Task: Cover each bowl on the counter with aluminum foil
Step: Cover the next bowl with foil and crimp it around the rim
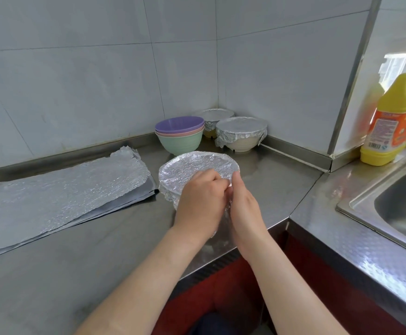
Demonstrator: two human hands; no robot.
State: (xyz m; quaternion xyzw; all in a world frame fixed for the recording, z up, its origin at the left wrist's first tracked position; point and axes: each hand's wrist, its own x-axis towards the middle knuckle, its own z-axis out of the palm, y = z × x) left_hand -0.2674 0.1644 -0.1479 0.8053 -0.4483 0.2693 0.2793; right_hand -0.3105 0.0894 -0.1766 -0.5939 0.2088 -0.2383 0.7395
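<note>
A bowl with foil stretched over its top [192, 165] stands near the counter's front edge. My left hand [198, 201] curls over its near rim and pinches the foil. Against the bowl's near right side, my right hand [242, 206] presses the foil with fairly straight fingers. Behind it is a stack of three bare bowls, purple on pink on green [179, 134]. Two foil-covered bowls [240, 132] [215, 117] sit in the corner. Flat foil sheets [59, 199] lie in a pile to the left.
The steel counter [88, 262] meets tiled walls at the back. A yellow detergent bottle [393, 122] stands at the right beside a steel sink [400, 209]. The counter's front edge runs just below my hands.
</note>
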